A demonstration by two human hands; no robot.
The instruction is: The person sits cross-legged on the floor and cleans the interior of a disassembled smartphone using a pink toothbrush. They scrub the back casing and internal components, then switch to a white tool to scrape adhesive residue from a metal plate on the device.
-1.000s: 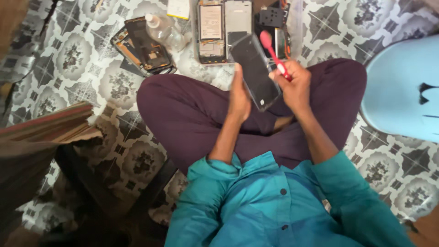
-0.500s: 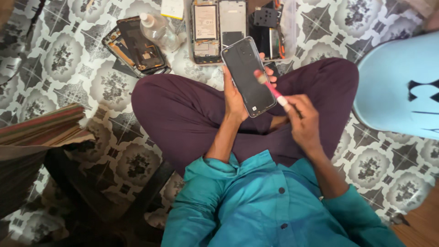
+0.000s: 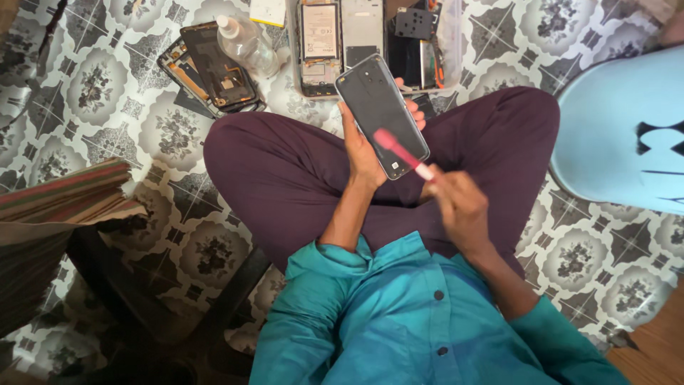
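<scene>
I sit cross-legged on a patterned floor. My left hand holds a dark phone up over my lap, its glossy back facing me. My right hand grips a red-and-white brush by its white handle end. The brush's red head lies on the lower middle of the phone's back. My right hand sits below and to the right of the phone, above my right thigh.
A tray of opened phones and parts lies on the floor ahead. To its left are stacked phone frames and a clear plastic bottle. A pale blue round object fills the right. Striped cloth lies at the left.
My right hand has drawn down and right, away from the phone's top, dragging the brush head from the upper edge to the lower middle. The phone has tilted slightly in my left hand.
</scene>
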